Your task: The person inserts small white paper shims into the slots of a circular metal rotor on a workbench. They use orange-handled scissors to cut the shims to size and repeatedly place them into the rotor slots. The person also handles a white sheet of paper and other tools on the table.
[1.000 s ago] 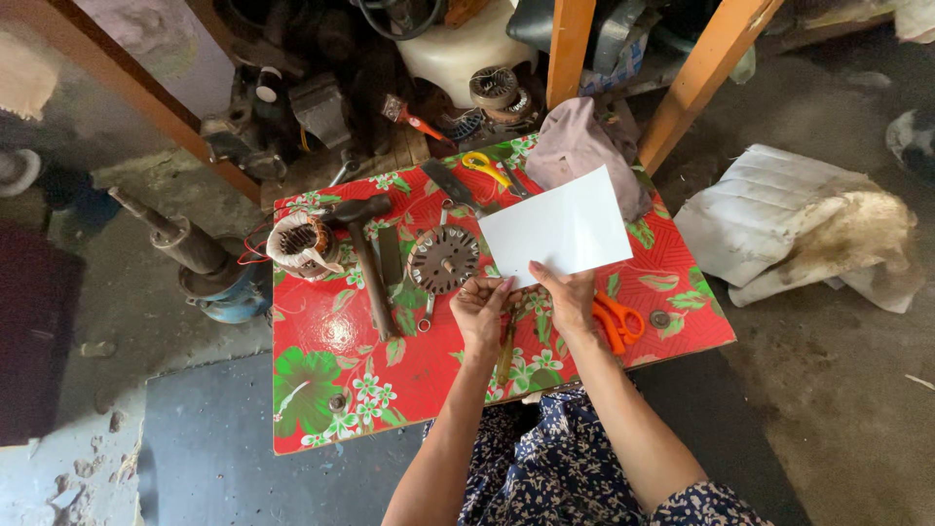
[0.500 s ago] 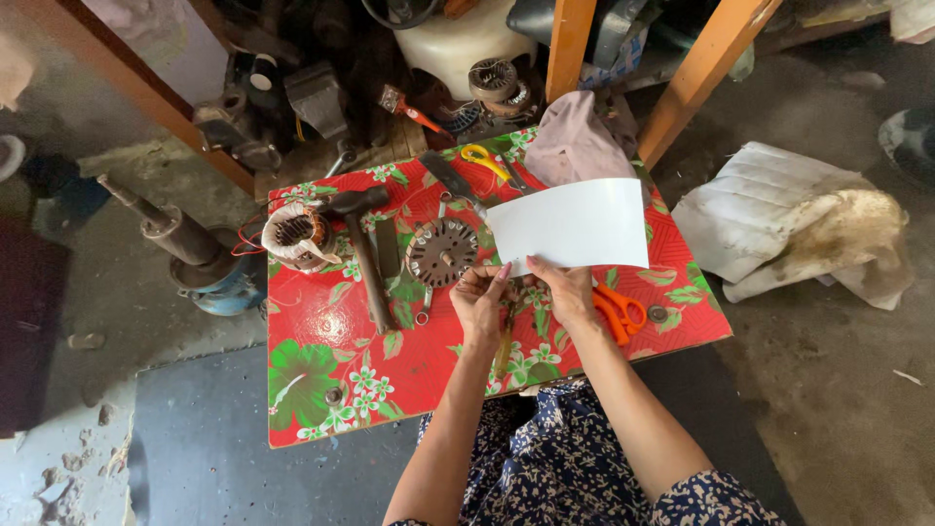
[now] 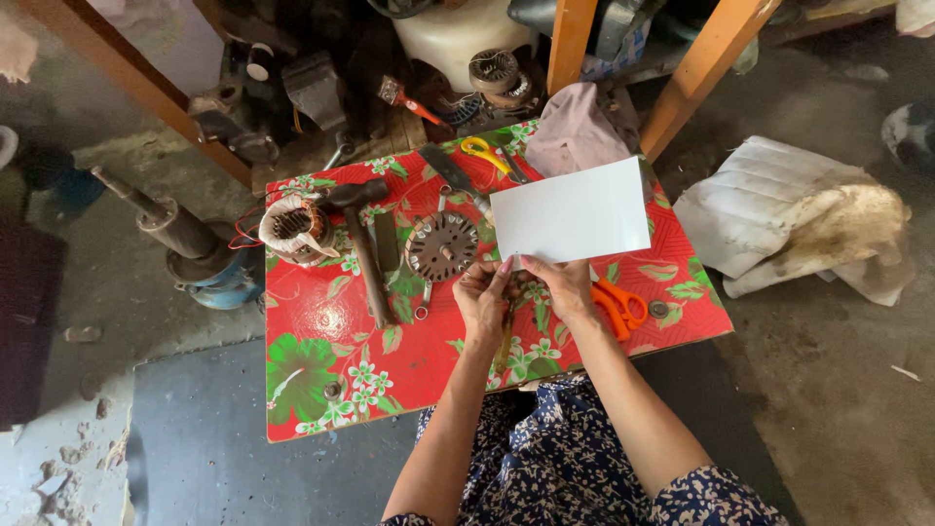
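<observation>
Seated at the near edge of a small table (image 3: pixel 321 390) covered in red floral cloth, we pinch a white sheet (image 3: pixel 573 211) by its lower edge, left hand (image 3: pixel 484 297) and right hand (image 3: pixel 555 284) both closed on it, so it stands above the table's middle. Orange scissors (image 3: pixel 623 305) lie just right of our hands. Farther left sit a round metal rotor plate (image 3: pixel 442 245), a hammer (image 3: pixel 358 239) and a wound motor stator (image 3: pixel 293 227). We judge the thin sheet could bend or slip, held only at one edge.
</observation>
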